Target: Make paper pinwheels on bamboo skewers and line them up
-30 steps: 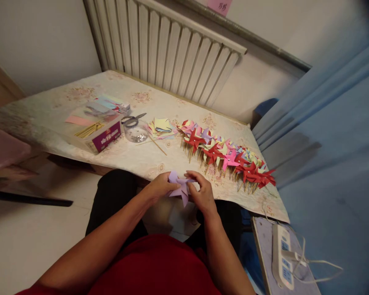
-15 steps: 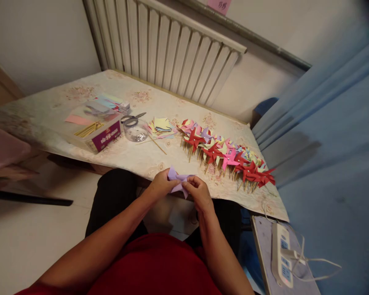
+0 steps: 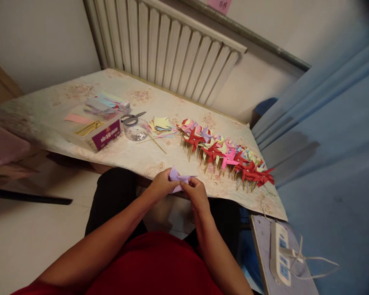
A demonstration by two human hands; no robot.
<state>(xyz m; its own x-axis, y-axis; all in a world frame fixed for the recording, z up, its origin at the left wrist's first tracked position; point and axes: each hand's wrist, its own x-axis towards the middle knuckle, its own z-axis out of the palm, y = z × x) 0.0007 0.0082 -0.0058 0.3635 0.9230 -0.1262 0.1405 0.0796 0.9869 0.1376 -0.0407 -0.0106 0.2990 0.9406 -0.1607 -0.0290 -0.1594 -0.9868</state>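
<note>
A purple paper pinwheel (image 3: 182, 178), its corners folded in toward the middle, is held between both hands just over the table's near edge. My left hand (image 3: 162, 183) is closed on its left side, thumb across the front. My right hand (image 3: 197, 191) pinches it from the right, thumb near the centre. Fingers hide part of the paper. Beyond them on the table are a thin wooden stick (image 3: 158, 146), a clear round tub (image 3: 135, 132) of small shiny metal pieces, scissors (image 3: 133, 118) and a stack of coloured paper squares (image 3: 162, 126).
Several finished pinwheels on sticks (image 3: 224, 155) lie in rows at the right. A clear box (image 3: 106, 135) of sticks stands on the left of the flowered tablecloth (image 3: 135, 159). A power strip (image 3: 279, 254) with a cable sits on a side table. A radiator (image 3: 169, 53) lines the wall.
My right hand has shifted slightly left and down on the purple paper, and its lower point no longer shows below the fingers. The things on the table stay put.
</note>
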